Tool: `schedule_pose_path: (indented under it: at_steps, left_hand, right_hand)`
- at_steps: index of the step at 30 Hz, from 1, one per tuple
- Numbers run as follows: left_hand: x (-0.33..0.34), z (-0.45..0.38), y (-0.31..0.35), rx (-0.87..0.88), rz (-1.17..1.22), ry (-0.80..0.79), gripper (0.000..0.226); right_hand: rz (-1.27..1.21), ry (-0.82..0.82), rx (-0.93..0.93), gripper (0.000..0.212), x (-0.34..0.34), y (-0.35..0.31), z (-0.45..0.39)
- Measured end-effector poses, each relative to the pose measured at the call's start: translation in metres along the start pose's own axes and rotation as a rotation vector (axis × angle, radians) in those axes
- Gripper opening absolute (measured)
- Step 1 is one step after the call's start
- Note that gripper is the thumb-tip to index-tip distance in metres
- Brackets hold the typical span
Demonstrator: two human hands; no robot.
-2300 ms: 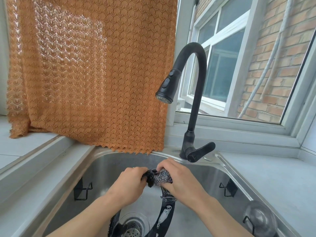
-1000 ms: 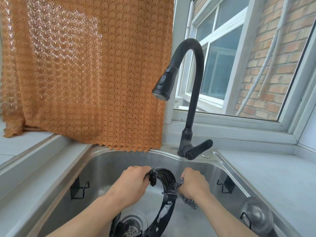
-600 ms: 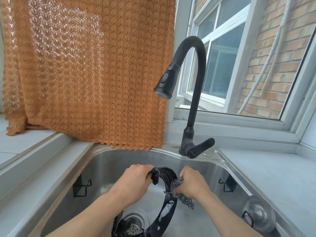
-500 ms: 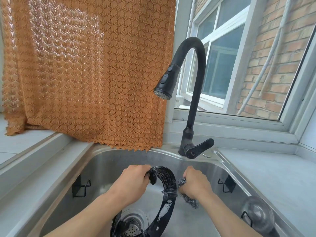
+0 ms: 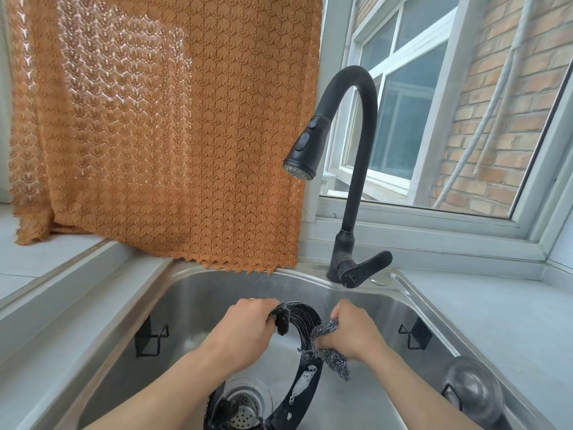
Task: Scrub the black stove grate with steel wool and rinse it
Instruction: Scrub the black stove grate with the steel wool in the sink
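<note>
1. You are standing the grate (image 5: pixel 305 384) on edge in the sink (image 5: pixel 192 293), its lower end down by the drain (image 5: pixel 245 405) and its curved top just in front of the tap (image 5: pixel 350 181).
2. Your left hand (image 5: pixel 248 328) has its fingers curled round the top of the grate, next to a small black tab, and keeps it upright.
3. Your right hand (image 5: pixel 353 332) is closed on the steel wool (image 5: pixel 328 346); the wad is pressed against the outer right edge of the grate's curve, and a loose tail of it hangs below your fist.
4. The scrub looks to be under way: suds cling to the lower band of the grate, above the drain.
5. How clean the metal is cannot be read, since it is black and glossy all over. The left part of the ring, near the drain, is mostly hidden by your left forearm.
6. The rinse seems not yet begun: no water falls from the tap's spray head, and its lever sits behind the sink rim, well apart from both hands.
7. Left to do, by my judgement: work the wool round the remaining curve, then free a hand for the lever and wash off the foam.
</note>
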State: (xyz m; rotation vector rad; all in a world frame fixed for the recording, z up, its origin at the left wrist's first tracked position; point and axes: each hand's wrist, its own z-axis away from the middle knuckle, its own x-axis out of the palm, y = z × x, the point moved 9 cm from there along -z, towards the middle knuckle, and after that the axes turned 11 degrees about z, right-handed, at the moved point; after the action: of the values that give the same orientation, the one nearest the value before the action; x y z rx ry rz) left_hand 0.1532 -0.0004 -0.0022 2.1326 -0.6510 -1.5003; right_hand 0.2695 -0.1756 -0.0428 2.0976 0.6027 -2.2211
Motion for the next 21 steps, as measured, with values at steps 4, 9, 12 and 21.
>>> schedule_pose_path:
  at_steps: [4,9,12,21]
  left_hand:
    - [-0.003,0.0,-0.004,-0.021,-0.009,0.019,0.026]
    - [-0.003,0.001,-0.001,-0.018,-0.02,0.017,0.026]
    - [-0.002,0.001,0.003,-0.005,-0.028,0.015,0.026]
    - [0.007,0.0,0.007,-0.005,-0.019,-0.017,0.023]
  right_hand:
    - [0.077,0.116,0.064,0.06,-0.014,0.006,0.001]
    - [-0.08,-0.033,0.032,0.066,-0.003,-0.007,0.007]
    - [-0.127,-0.107,0.082,0.065,0.018,-0.008,0.002]
    - [-0.321,-0.111,0.159,0.117,0.042,0.005,-0.018]
